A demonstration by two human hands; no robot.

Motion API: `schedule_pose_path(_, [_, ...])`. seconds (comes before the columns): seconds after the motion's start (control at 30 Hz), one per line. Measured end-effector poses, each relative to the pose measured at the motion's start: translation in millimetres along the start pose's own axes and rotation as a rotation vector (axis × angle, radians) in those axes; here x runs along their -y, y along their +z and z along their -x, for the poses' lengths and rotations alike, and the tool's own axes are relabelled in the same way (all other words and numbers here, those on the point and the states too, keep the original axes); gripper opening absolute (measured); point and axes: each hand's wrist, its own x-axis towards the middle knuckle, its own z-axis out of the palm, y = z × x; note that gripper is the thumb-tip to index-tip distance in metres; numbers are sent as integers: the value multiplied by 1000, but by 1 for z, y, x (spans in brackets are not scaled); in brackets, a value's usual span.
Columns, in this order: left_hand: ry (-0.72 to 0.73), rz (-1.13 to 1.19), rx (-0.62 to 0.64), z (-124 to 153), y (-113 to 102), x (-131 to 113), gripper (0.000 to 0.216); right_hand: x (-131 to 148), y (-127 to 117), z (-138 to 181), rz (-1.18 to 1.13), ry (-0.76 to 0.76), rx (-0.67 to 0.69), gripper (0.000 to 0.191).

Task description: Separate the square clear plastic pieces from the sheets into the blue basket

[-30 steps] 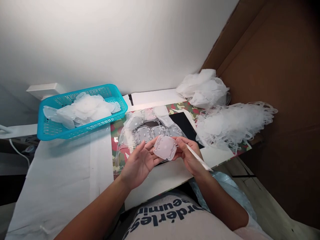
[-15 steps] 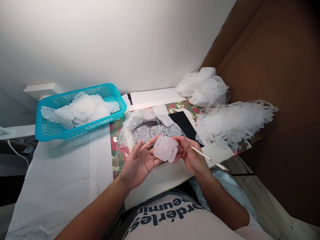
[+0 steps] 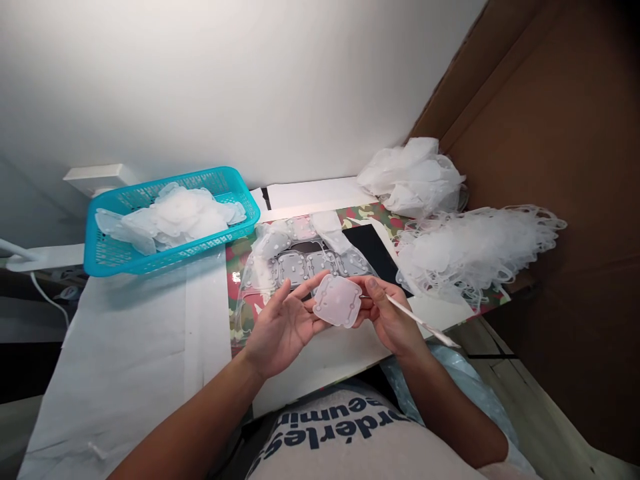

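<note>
Two hands (image 3: 280, 337) (image 3: 393, 327) close, left palm (image 3: 286, 325) upward

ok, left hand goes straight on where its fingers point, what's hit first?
The left hand would likely meet the translucent piece first, right at its fingertips; exact depth there is unclear.

Legible words stood in one place only, on the pale shirt (image 3: 380, 450) at the bottom centre of the frame. Its dark blue lettering (image 3: 325, 433) appeared upside down, in two slanting lines that ran from right to left. The larger line, nearer the bottom edge, read "orderless", its right-hand end lost where the fabric curved away. The smaller line, set higher in the frame, was foreshortened and partly folded under; "seum" seemed to show there, though not every letter was certain.
</note>
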Motion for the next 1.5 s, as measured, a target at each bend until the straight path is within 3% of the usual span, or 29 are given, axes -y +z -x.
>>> schedule_pose_path(0.3, [-5,-3,-10,0,3,0,64,-3,-2,-2,97,-14,-31,32])
schedule_pose_path(0.43, [13,23,-30,0,3,1,60,1,0,3,320,-261,-162,25])
schedule_pose_path(0.5, [3,23,-49,0,1,1,60,3,3,7,512,-410,-61,22])
schedule_pose_path(0.57, [-8,10,-73,-1,-1,-1,61,4,5,9,621,-482,195,24])
schedule_pose_path(0.63, [0,11,-83,-1,-2,-3,63,5,7,10,584,-502,374,27])
schedule_pose_path(0.67, [9,20,-78,-1,-3,-5,64,4,7,10,536,-501,369,27])
schedule_pose_path(0.83, [61,65,-36,0,1,-9,67,0,-3,-1,405,-422,-155,25])
schedule_pose_path(0.97, [74,-16,-45,1,7,-3,66,-16,-25,-13,461,-404,-292,32])
schedule_pose_path(1.07, [180,-343,-173,1,7,-13,58,-29,-41,-16,450,-410,-322,45])
schedule_pose_path(1.13, [391,-713,-368,2,3,-42,53,-30,-48,-16,434,-446,-339,51])
schedule_pose_path(1.23, [867,-1341,-773,6,-10,-118,44,-16,-53,-25,552,-481,-333,49])
schedule_pose_path(1.27, [966,-1534,-899,8,-16,-147,42,-8,-54,-31,619,-489,-312,45])
schedule_pose_path(1.3, [982,-1729,-1002,8,-20,-174,37,0,-53,-40,686,-501,-281,41])
schedule_pose_path(1.33, [911,-1892,-1068,8,-23,-197,33,8,-51,-52,747,-517,-244,36])
schedule_pose_path(1.37, [835,-2010,-1100,7,-25,-215,30,15,-48,-65,799,-536,-207,33])
schedule_pose_path(1.43, [826,-2123,-1099,2,-25,-226,26,24,-38,-93,912,-557,-160,28])
schedule_pose_path(1.5, [936,-2193,-1012,-9,-24,-206,22,25,-24,-121,1056,-557,-138,31])
